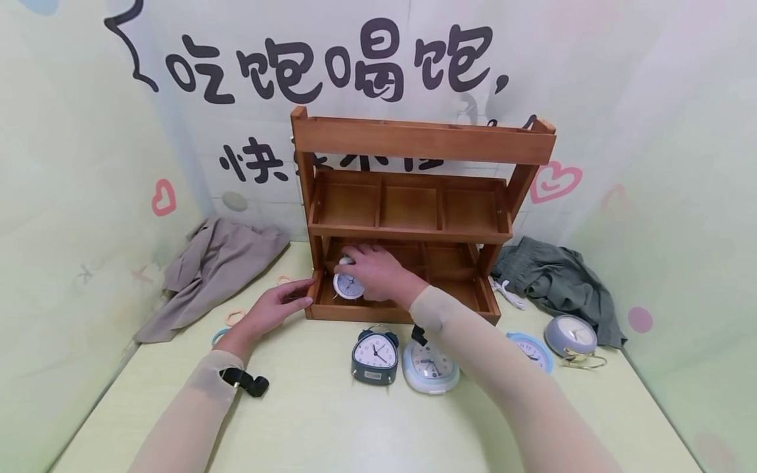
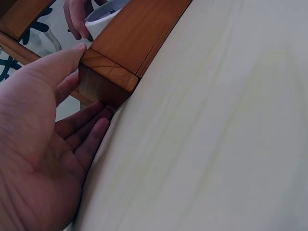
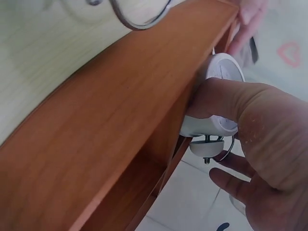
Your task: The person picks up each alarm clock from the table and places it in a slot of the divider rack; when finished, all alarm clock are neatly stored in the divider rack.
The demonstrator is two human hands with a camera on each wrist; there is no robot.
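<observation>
My right hand (image 1: 378,269) grips a white twin-bell alarm clock (image 1: 347,286) in the left compartment of the bottom tier of a wooden shelf (image 1: 408,233). In the right wrist view, the thumb lies across the front of the clock (image 3: 226,67), and one bell (image 3: 207,148) and the handle show near the other fingers. My left hand (image 1: 273,312) holds the shelf's lower left end. The left wrist view shows its thumb at one edge of that wooden end (image 2: 108,72) and the fingers at another. Part of the white clock is hidden by my right hand.
In front of the shelf stand a dark triangular alarm clock (image 1: 375,358) and a pale blue clock (image 1: 430,368). A blue clock (image 1: 532,353) and a purple clock (image 1: 571,336) lie at the right. Folded cloths, brownish (image 1: 221,269) and dark grey (image 1: 550,282), flank the shelf.
</observation>
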